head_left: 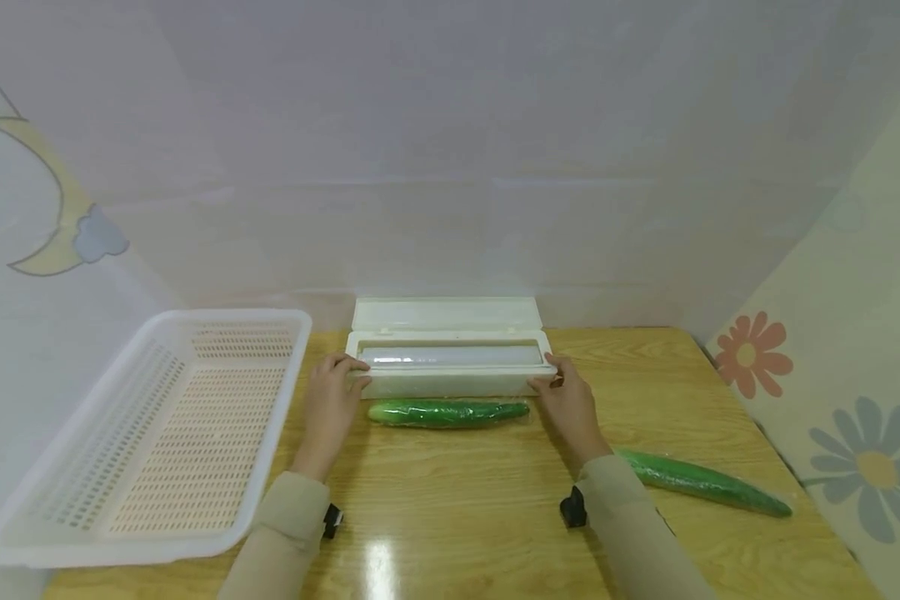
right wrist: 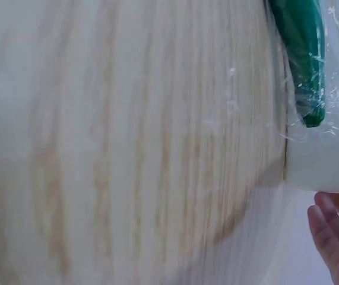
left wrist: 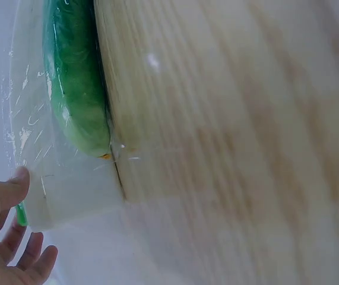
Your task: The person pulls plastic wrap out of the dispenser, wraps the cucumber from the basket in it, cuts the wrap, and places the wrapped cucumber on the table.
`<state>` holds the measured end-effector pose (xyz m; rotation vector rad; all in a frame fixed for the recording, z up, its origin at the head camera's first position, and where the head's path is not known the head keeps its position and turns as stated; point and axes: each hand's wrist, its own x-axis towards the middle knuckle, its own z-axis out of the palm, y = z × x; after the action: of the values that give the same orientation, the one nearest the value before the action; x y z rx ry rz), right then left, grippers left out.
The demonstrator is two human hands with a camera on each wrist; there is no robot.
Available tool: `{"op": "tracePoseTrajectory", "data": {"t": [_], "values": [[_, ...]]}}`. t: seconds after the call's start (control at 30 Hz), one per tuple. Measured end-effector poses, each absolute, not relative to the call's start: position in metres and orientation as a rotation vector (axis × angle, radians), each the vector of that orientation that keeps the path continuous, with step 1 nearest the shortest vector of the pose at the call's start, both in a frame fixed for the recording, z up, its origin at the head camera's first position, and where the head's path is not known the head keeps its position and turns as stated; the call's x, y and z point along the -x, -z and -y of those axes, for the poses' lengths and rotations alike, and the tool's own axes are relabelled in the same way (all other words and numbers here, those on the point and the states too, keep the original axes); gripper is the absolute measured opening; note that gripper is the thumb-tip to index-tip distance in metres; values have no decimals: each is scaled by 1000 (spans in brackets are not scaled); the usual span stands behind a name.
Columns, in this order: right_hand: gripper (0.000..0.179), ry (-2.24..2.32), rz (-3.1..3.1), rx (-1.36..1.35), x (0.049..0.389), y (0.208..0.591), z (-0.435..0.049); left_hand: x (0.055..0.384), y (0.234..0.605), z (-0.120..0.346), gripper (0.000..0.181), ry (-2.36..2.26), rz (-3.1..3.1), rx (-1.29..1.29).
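Note:
A white cling film dispenser point(head_left: 450, 383) stands at the back of the table with its lid point(head_left: 447, 314) raised and a film roll point(head_left: 450, 356) inside. My left hand point(head_left: 333, 392) grips its left front corner, thumb on the front face. At the opposite corner my right hand point(head_left: 564, 400) holds the box the same way. Just in front lies a green cucumber point(head_left: 446, 413), parallel to the box. Clear film point(left wrist: 29, 130) shows around this cucumber and over the box front in the left wrist view.
A white plastic basket point(head_left: 202, 433) with slotted walls stands on the left. Another cucumber point(head_left: 708, 482), with a shiny film-like surface, lies at the right beside my forearm. Behind the dispenser rises a pale wall point(head_left: 450, 233), close to its lid.

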<state>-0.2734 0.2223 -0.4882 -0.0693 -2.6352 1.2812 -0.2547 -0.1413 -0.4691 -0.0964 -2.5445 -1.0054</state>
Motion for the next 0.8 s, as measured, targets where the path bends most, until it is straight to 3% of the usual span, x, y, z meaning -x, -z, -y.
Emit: {"op": "tracePoseTrajectory", "data": {"t": [0.3, 0.4, 0.5, 0.67, 0.8], "values": [[87, -1304, 2676, 13, 261, 489, -222, 248, 465, 135, 10, 919, 2607, 73], [88, -1280, 2632, 16, 255, 488, -220, 241, 463, 132, 9, 892, 2589, 81], [70, -1244, 2587, -33, 249, 485, -219, 233, 463, 131, 9, 847, 2578, 106], [22, -1036, 2621, -235, 240, 482, -220, 220, 462, 133, 11, 722, 2618, 163], [7, -901, 2634, -361, 235, 482, -225, 214, 465, 136, 11, 662, 2684, 179]]}}
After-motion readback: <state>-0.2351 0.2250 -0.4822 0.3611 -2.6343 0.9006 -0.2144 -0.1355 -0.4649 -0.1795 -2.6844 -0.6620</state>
